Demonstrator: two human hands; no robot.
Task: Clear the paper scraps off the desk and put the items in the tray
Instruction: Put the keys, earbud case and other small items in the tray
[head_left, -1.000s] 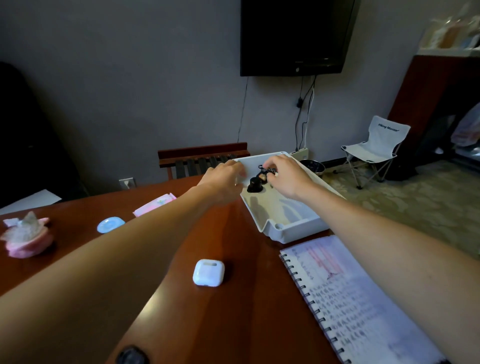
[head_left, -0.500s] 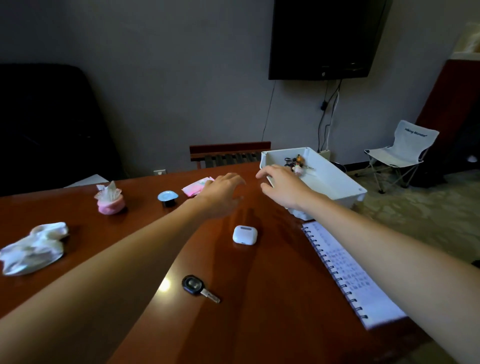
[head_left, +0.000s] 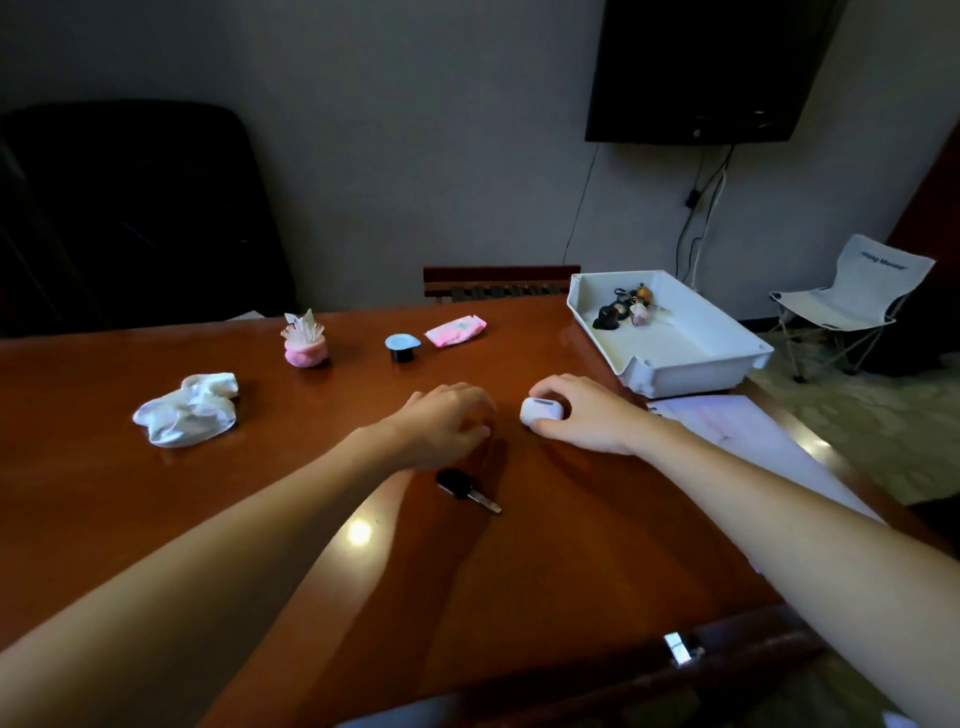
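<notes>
Head view: right hand (head_left: 589, 415) curls round the white earbud case (head_left: 540, 410) (left hand (head_left: 441, 423) loosely curled, empty, just beside).

White case (head_left: 541, 410) partly under right hand (head_left: 587, 415)

Reddish-brown desk (head_left: 260, 519), glossy, catching pale glare. White tray (head_left: 691, 364), and in it a black keyring (head_left: 609, 317) with orange and pink charms. White earbud case (head_left: 540, 410), white crumpled paper (head_left: 187, 410). Pink packet (head_left: 456, 330), pink holder (head_left: 306, 354), a black cup (head_left: 402, 355) under a pale blue lid. Now the key (head_left: 460, 486): black head, silver blade. Black screen (head_left: 701, 67) on a grey wall (head_left: 415, 130).
</notes>
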